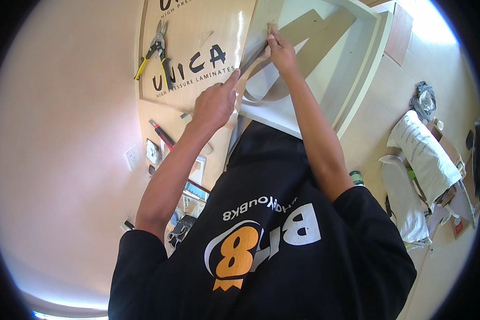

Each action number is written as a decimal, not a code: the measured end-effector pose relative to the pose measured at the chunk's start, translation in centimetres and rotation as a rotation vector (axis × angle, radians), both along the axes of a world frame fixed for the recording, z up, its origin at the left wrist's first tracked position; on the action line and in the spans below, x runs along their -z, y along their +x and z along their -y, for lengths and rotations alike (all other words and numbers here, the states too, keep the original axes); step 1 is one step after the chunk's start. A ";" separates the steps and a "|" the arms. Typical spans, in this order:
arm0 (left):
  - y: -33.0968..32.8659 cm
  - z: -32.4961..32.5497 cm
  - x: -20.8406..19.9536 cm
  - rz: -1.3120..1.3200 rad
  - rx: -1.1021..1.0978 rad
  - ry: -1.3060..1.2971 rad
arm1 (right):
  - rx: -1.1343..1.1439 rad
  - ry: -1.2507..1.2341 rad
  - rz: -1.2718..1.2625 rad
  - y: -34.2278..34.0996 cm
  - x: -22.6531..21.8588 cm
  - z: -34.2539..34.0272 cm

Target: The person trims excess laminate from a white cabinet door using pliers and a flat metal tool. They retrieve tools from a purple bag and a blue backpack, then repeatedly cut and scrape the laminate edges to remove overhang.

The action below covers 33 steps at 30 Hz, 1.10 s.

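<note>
My left hand [214,105] is closed at the edge of a pale wood-coloured board [192,37], its index finger stretched along that edge and the other fingers curled under. Between my hands runs a thin tan edging strip [257,65], which both seem to grip. My right hand [284,54] is farther forward, pinching the strip near its tan end at the fingertips. Below, more of the tan strip [298,64] loops and lies folded inside a white open box-like cabinet [352,58]. The undersides of my fingers are hidden.
Yellow-handled snips [157,50] lie on the board at the left. Nearer me are a red utility knife [162,134], a phone-like device [196,190] and dark cables [181,229]. White sacks [424,149] and scraps lie on the floor at the right. A wall rises on the left.
</note>
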<state>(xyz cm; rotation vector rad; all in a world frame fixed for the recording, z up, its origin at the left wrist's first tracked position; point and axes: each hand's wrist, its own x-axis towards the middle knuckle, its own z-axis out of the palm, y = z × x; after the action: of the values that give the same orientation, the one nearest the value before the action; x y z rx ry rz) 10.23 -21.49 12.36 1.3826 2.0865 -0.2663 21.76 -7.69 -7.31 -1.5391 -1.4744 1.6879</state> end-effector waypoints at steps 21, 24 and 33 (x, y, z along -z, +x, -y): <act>0.6 5.3 2.9 -0.010 -0.056 -0.008 | -0.265 -0.094 0.285 -1.8 -0.5 3.3; 0.6 5.6 1.3 -0.008 -0.070 0.095 | -0.105 0.007 0.098 -1.2 -1.4 3.4; -0.7 11.6 -3.0 -0.028 -0.072 0.088 | -0.216 0.009 0.108 -1.8 -4.5 9.5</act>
<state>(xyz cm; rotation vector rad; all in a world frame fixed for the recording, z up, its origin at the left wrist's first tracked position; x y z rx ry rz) 9.51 -33.09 15.33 1.3583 2.1896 -0.1665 20.00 -17.20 -2.82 -1.5350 -1.7560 1.7360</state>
